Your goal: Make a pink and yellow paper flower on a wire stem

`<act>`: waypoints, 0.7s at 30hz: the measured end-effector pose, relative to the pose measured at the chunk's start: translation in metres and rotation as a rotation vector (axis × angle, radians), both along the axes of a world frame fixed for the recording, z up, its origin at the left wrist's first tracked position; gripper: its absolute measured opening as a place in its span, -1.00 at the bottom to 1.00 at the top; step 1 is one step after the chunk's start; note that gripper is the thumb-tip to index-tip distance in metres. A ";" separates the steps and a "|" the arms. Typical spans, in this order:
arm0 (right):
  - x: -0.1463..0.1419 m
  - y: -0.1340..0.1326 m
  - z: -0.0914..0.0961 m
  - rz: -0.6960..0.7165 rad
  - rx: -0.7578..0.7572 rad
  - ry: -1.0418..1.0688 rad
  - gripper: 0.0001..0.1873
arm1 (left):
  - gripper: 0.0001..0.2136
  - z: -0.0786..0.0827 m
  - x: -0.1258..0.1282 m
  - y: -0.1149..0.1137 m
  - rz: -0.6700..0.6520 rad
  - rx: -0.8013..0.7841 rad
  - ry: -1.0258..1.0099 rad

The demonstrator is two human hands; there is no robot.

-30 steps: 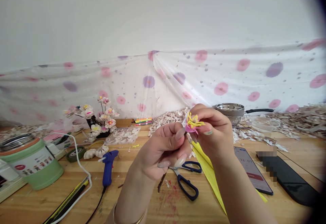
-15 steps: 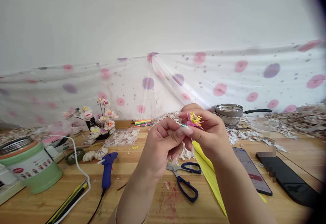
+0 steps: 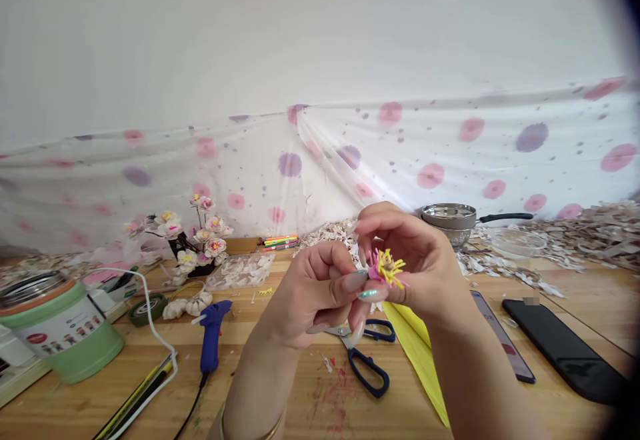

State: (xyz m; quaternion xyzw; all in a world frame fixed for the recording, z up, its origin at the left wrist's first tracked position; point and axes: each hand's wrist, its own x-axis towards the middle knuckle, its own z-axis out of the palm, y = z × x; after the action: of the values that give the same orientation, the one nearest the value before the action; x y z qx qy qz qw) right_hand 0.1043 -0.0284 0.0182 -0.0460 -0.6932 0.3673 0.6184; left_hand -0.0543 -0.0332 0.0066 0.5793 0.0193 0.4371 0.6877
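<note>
A small paper flower centre [image 3: 387,269], with yellow fringed strips and pink at its base, is held up above the table. My left hand [image 3: 320,293] pinches its base between thumb and forefinger. From the other side, my right hand [image 3: 425,267] grips it too, its thumb close to the left thumb and its fingers curled behind. The fingers hide the base itself. Below the hands lie open scissors [image 3: 369,373] with dark blue handles, their blades partly covered. Yellow crepe paper [image 3: 415,367] is spread under the right forearm.
A blue glue gun [image 3: 211,340] lies at left beside a green jar [image 3: 75,340] and a white cable [image 3: 165,337]. White-pink flowers [image 3: 215,247] stand farther back. Two phones [image 3: 560,347] rest at right. A steel pan [image 3: 450,223] and pale scraps [image 3: 595,233] line the back.
Both hands have come down slightly with the flower centre, which has turned so its yellow fringe points more toward the right. The right hand's fingers are more spread above it.
</note>
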 end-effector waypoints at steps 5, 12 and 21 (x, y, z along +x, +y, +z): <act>-0.003 -0.011 0.000 -0.040 0.031 -0.015 -0.73 | -0.77 -0.001 -0.007 0.000 -0.031 0.003 -0.011; -0.017 -0.018 -0.004 -0.004 0.046 0.090 -0.80 | -0.76 -0.001 -0.010 -0.001 -0.024 0.011 -0.039; -0.020 -0.013 -0.004 0.293 0.053 0.051 -0.70 | -0.73 -0.004 -0.013 0.001 -0.145 -0.034 0.111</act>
State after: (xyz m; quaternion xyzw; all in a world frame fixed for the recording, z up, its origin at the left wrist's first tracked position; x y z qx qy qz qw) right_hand 0.0844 -0.0410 0.0141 0.0815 -0.6861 0.4363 0.5765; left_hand -0.0676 -0.0323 0.0024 0.5907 0.0228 0.3531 0.7252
